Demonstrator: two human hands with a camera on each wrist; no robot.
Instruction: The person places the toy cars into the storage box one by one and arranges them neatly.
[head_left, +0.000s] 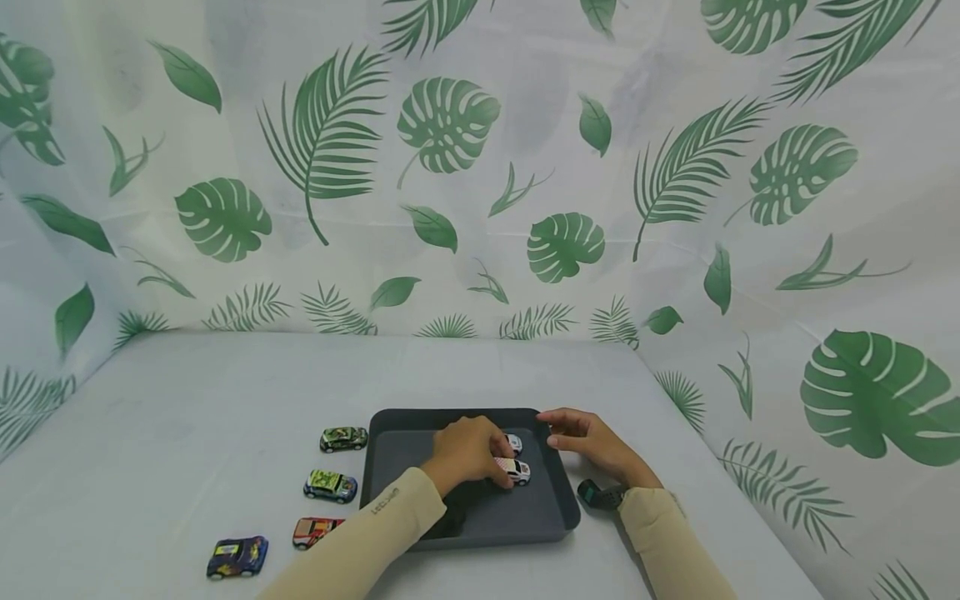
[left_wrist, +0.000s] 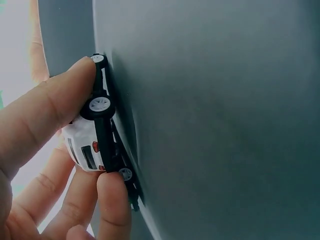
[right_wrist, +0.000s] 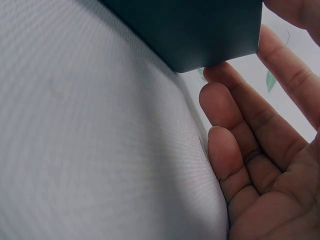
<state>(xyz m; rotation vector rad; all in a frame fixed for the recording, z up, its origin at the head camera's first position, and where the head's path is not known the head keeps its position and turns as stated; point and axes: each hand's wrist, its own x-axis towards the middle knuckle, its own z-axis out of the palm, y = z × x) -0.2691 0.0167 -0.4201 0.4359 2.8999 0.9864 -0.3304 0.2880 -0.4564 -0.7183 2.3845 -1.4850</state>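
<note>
White car in the tray

My left hand [head_left: 467, 451] pinches the white car [head_left: 516, 471] on the tray [head_left: 525, 521] floor; my right hand [head_left: 592, 446] rests relaxed at the tray's far-right corner. Sleeve print unreadable.

This looked like a staged recording booth rather than a home. A leaf-printed curtain [head_left: 480, 167] walled in a table [head_left: 187, 417] draped in plain white cloth.

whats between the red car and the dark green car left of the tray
In the head view, one yellow-green car sits between the red car and the dark green car, beside the tray.
</note>
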